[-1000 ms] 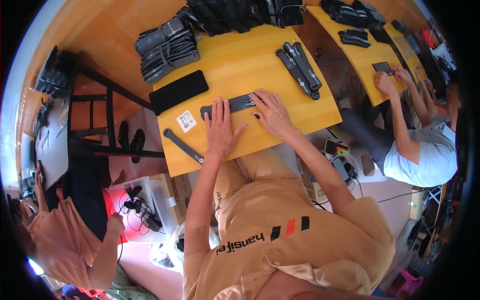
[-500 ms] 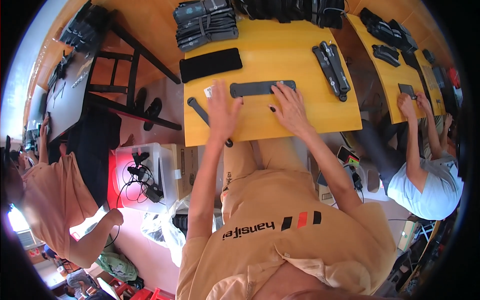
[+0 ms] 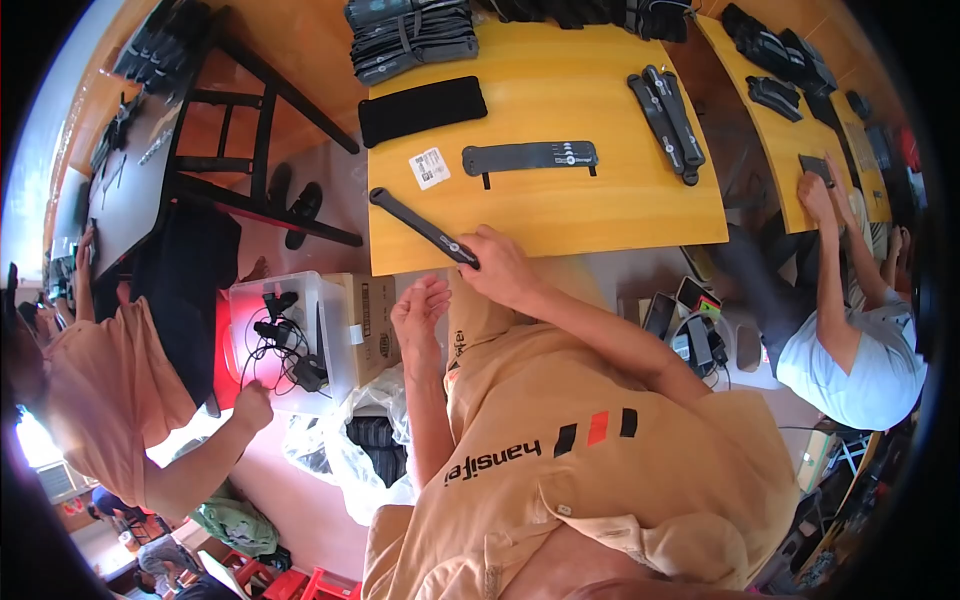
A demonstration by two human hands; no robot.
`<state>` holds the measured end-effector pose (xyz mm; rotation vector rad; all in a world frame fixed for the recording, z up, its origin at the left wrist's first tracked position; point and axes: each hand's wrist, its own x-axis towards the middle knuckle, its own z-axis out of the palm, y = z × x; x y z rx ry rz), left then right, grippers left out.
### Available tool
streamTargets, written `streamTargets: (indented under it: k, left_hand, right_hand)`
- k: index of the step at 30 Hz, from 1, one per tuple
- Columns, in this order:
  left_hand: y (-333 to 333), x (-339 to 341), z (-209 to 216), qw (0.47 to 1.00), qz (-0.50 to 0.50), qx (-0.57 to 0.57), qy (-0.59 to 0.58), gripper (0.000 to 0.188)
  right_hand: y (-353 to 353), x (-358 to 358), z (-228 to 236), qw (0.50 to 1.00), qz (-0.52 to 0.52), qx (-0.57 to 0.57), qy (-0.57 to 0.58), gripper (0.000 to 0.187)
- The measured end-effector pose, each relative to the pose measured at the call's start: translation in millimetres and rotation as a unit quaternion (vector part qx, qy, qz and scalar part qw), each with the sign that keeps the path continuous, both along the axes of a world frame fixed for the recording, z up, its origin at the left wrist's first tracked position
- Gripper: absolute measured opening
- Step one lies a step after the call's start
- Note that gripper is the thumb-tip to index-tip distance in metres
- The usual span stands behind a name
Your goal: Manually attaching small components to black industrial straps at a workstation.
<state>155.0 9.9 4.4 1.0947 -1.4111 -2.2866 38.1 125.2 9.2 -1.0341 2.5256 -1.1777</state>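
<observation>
My right hand reaches across to the table's near edge, its fingers closed on the lower end of a narrow dark grey strap. The strap slants on the yellow table, its other end toward the left edge. Below that edge, over my lap, my left hand has curled fingers and shows nothing in them. A wider dark grey band with white print lies crosswise mid-table, two short black tabs sticking out on its near side. Beside it rests a white printed label.
A black fabric rectangle lies at the table's left, with a stack of dark folded pieces behind. Several grey straps are piled at right. A clear bin of cables stands left below. People sit on both sides.
My right hand has left the wide band and moved left and nearer, onto the narrow strap. The left hand has drawn back off the table, uncovering the label. Tabs now show below the band.
</observation>
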Motion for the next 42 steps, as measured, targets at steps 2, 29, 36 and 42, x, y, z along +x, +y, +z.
streamTargets:
  k: [2,29,36,42]
  left_hand:
    - [10.9,-11.4,13.4,1.0,-0.019,0.017,0.018,0.03]
    - [51.0,-49.7,74.9,0.988,-0.102,0.059,0.101,0.017]
    - [51.6,-50.8,79.7,0.988,-0.12,0.032,0.09,0.017]
    - [50.8,-52.0,75.0,0.989,-0.109,0.033,0.099,0.018]
  right_hand:
    - [14.0,-3.9,22.1,0.979,0.001,-0.053,-0.196,0.027]
    - [83.9,-6.3,88.9,0.974,0.088,-0.179,0.108,0.011]
    - [80.7,-7.4,85.4,0.96,0.025,-0.225,-0.165,0.01]
    - [78.0,1.2,91.6,0.976,0.04,-0.164,0.134,0.008]
